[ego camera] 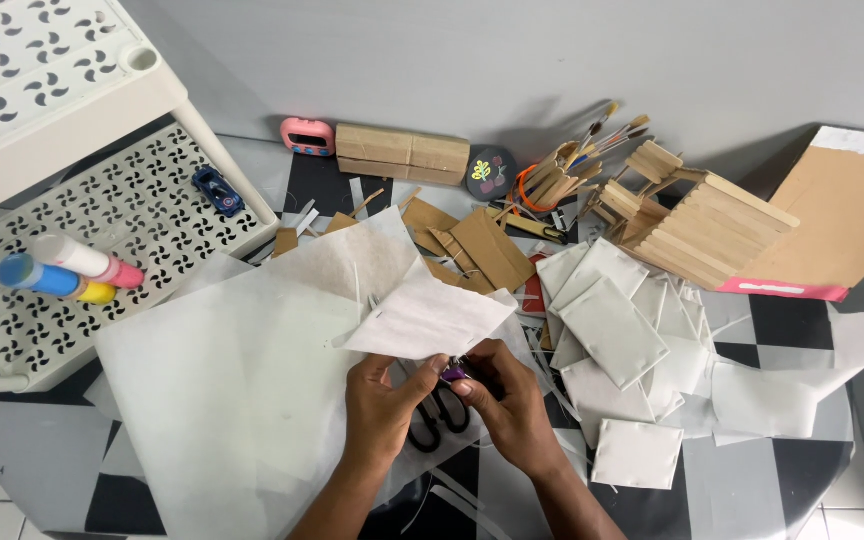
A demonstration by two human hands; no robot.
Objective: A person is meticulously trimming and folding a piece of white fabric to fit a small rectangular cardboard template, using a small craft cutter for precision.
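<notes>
Low centre of the frame: the left hand [380, 398] and right hand [508, 400] pinch the near edge of a white paper piece [430, 318], with a small purple thing [452, 374] between their fingers. The paper looks light, thin, floppy and easily creased, best held at its edges. Its long axis runs left-right, tilting toward the upper right. Black scissors [439, 415] lie underneath.
</notes>
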